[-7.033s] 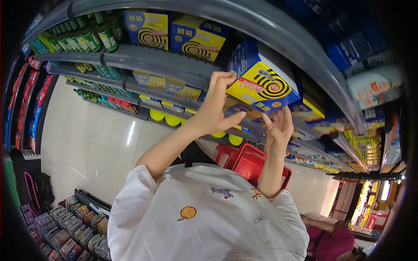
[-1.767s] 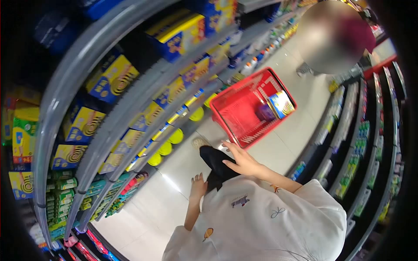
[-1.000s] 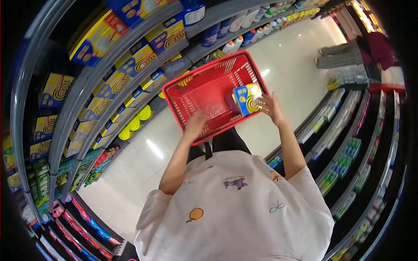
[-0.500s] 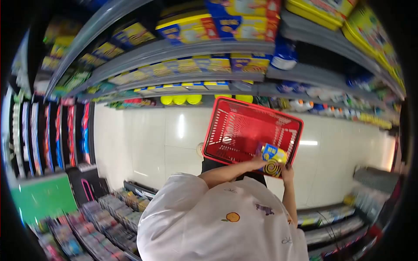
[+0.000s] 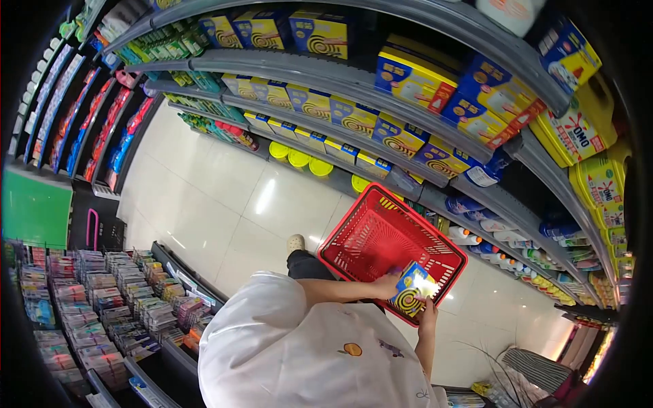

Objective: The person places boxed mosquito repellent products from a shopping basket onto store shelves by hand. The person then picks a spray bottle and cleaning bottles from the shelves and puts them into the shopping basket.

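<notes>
A red shopping basket (image 5: pixel 331 253) sits low in front of me, tilted in the view. In its near right corner stands a blue and yellow box (image 5: pixel 410 299) with a black spiral on it. My left hand (image 5: pixel 389 285) reaches across the basket's near rim and grips the box's left side; its fingers are partly hidden. On the opposite side, my right hand (image 5: pixel 428 315) holds the box's right edge near the rim. Something purple shows beside my left hand, mostly covered.
Shelves (image 5: pixel 286 66) with similar boxes, bottles and yellow detergent jugs (image 5: pixel 577 129) run across the top and right. Small packages (image 5: pixel 102 299) fill racks at lower left. A shoe (image 5: pixel 295 243) is on the tiled floor (image 5: pixel 224 197). Striped fabric (image 5: pixel 534 367) shows at lower right.
The view has turned from the aisle's right side toward the shelves. My left hand has moved from the basket's left part to the box, and both hands have closed on it. The box remains inside the basket.
</notes>
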`<state>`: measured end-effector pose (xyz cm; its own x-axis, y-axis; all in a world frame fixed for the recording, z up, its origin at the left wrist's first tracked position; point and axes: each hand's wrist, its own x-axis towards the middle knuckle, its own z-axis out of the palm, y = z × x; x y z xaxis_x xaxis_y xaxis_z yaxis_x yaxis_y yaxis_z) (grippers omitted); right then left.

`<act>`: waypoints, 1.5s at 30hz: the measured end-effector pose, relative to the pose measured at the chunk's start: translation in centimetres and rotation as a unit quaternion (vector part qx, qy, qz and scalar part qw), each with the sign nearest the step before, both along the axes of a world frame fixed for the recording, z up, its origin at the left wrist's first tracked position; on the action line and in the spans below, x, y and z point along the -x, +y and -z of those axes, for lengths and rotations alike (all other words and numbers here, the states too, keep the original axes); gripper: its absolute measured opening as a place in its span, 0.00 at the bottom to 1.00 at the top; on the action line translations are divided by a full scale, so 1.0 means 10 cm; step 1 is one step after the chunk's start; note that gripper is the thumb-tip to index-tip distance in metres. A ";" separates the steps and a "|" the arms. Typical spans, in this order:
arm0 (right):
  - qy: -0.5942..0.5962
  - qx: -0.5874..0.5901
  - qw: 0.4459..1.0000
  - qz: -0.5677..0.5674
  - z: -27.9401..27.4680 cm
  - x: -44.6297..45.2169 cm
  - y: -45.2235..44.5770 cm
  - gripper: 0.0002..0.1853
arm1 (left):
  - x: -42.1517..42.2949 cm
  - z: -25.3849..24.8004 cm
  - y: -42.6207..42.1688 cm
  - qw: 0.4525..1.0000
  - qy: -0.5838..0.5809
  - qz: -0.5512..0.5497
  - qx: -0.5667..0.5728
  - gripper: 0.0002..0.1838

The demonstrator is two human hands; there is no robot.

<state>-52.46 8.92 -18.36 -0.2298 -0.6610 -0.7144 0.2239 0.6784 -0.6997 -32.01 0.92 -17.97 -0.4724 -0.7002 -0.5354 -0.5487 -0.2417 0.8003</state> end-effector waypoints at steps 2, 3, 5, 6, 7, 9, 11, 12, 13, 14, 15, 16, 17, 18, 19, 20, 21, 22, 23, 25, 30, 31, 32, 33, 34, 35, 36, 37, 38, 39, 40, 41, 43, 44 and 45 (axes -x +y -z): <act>-0.013 0.009 1.000 0.009 -0.18 -0.21 -0.14 0.19 | -0.28 -0.18 -0.05 0.997 0.042 -0.059 0.034 0.25; -0.008 0.018 1.000 -0.001 -0.21 -0.31 -0.22 0.19 | -0.45 -0.24 -0.09 0.993 0.047 -0.066 0.086 0.23; -0.001 0.039 0.999 -0.002 -0.37 -0.64 -0.36 0.25 | -0.87 -0.48 -0.17 0.985 0.084 -0.093 0.117 0.22; 0.000 0.052 0.999 0.003 -0.47 -0.89 -0.43 0.30 | -1.09 -0.51 -0.20 0.983 0.099 -0.099 0.119 0.22; -0.004 0.047 0.999 0.013 -0.54 -1.08 -0.48 0.31 | -1.32 -0.52 -0.21 0.973 0.131 -0.116 0.149 0.24; -0.032 0.077 0.996 0.008 -0.74 -1.60 -0.63 0.38 | -1.83 -0.66 -0.22 0.962 0.110 -0.159 0.191 0.26; -0.061 0.119 0.991 -0.019 -0.82 -2.06 -0.70 0.38 | -2.36 -0.93 -0.23 0.952 0.121 -0.207 0.191 0.25; -0.056 0.124 0.990 -0.033 -0.90 -2.31 -0.78 0.36 | -2.62 -1.09 -0.23 0.945 0.136 -0.234 0.182 0.25; -0.058 0.150 0.985 -0.054 -1.09 -2.62 -0.88 0.30 | -2.86 -1.21 -0.24 0.938 0.153 -0.261 0.172 0.24; -0.055 0.188 0.976 -0.098 -1.13 -2.85 -0.94 0.26 | -3.10 -1.28 -0.26 0.940 0.133 -0.263 0.174 0.24; -0.026 0.207 0.970 -0.127 -1.15 -3.06 -0.98 0.26 | -3.32 -1.33 -0.26 0.941 0.112 -0.268 0.174 0.24; 0.002 0.222 0.962 -0.158 -1.18 -3.24 -1.00 0.27 | -3.49 -1.37 -0.24 0.942 0.090 -0.273 0.171 0.24; 0.008 0.231 0.959 -0.164 -1.24 -3.40 -0.99 0.27 | -3.63 -1.40 -0.19 0.935 0.100 -0.282 0.190 0.24; 0.009 0.246 0.954 -0.170 -1.32 -3.58 -1.03 0.27 | -3.80 -1.43 -0.18 0.926 0.106 -0.289 0.216 0.24; 0.007 0.267 0.948 -0.174 -1.39 -3.76 -1.10 0.28 | -3.97 -1.48 -0.20 0.916 0.109 -0.295 0.248 0.23; 0.023 0.275 0.941 -0.198 -1.46 -3.91 -1.16 0.28 | -4.12 -1.52 -0.19 0.910 0.106 -0.302 0.264 0.24; 0.037 0.281 0.933 -0.220 -1.53 -4.03 -1.20 0.28 | -4.22 -1.56 -0.16 0.904 0.101 -0.308 0.280 0.24; 0.052 0.287 0.926 -0.241 -1.55 -4.13 -1.24 0.28 | -4.33 -1.59 -0.13 0.897 0.096 -0.314 0.294 0.24; 0.080 0.311 0.911 -0.260 -1.53 -4.24 -1.29 0.28 | -4.44 -1.62 -0.10 0.892 0.099 -0.325 0.300 0.24; 0.116 0.339 0.889 -0.286 -1.70 -4.49 -1.36 0.29 | -4.57 -1.69 -0.08 0.877 0.110 -0.352 0.308 0.25; 0.245 0.461 0.793 -0.314 -1.93 -4.89 -1.70 0.30 | -4.78 -1.79 -0.21 0.831 0.137 -0.427 0.330 0.25; 0.235 0.470 0.795 -0.304 -1.99 -5.00 -1.77 0.30 | -4.83 -1.85 -0.24 0.821 0.143 -0.436 0.338 0.24; 0.223 0.478 0.798 -0.292 -2.05 -5.10 -1.85 0.30 | -4.90 -1.94 -0.29 0.814 0.131 -0.445 0.349 0.24; 0.219 0.488 0.791 -0.298 -2.11 -5.19 -1.92 0.29 | -4.98 -2.04 -0.35 0.808 0.117 -0.451 0.360 0.23; 0.200 0.494 0.792 -0.297 -2.18 -5.28 -2.00 0.28 | -5.05 -2.13 -0.43 0.803 0.104 -0.455 0.370 0.23; 0.182 0.499 0.794 -0.295 -2.24 -5.37 -2.09 0.27 | -5.14 -2.19 -0.53 0.797 0.096 -0.451 0.391 0.22; 0.165 0.502 0.797 -0.290 -2.28 -5.46 -2.19 0.26 | -5.24 -2.24 -0.63 0.792 0.089 -0.444 0.411 0.22; 0.167 0.521 0.787 -0.286 -2.29 -5.53 -2.30 0.23 | -5.34 -2.28 -0.76 0.787 0.082 -0.435 0.430 0.21; 0.165 0.531 0.782 -0.280 -2.32 -5.61 -2.41 0.23 | -5.44 -2.31 -0.88 0.787 0.070 -0.428 0.438 0.21; 0.163 0.540 0.778 -0.275 -2.37 -5.70 -2.52 0.23 | -5.53 -2.34 -1.02 0.788 0.057 -0.421 0.446 0.21; 0.162 0.549 0.774 -0.271 -2.42 -5.78 -2.62 0.23 | -5.61 -2.36 -1.15 0.788 0.045 -0.415 0.453 0.21; 0.190 0.548 0.767 -0.275 -2.46 -5.86 -2.72 0.25 | -5.69 -2.38 -1.31 0.787 0.046 -0.413 0.456 0.20; 0.193 0.573 0.757 -0.248 -2.51 -6.02 -2.94 0.26 | -5.82 -2.47 -1.65 0.779 0.031 -0.401 0.480 0.20; 0.196 0.587 0.751 -0.232 -2.53 -6.09 -3.06 0.27 | -5.89 -2.52 -1.84 0.775 0.025 -0.393 0.494 0.20; 0.214 0.595 0.738 -0.234 -2.52 -6.14 -3.20 0.30 | -5.94 -2.56 -2.05 0.778 0.023 -0.401 0.483 0.20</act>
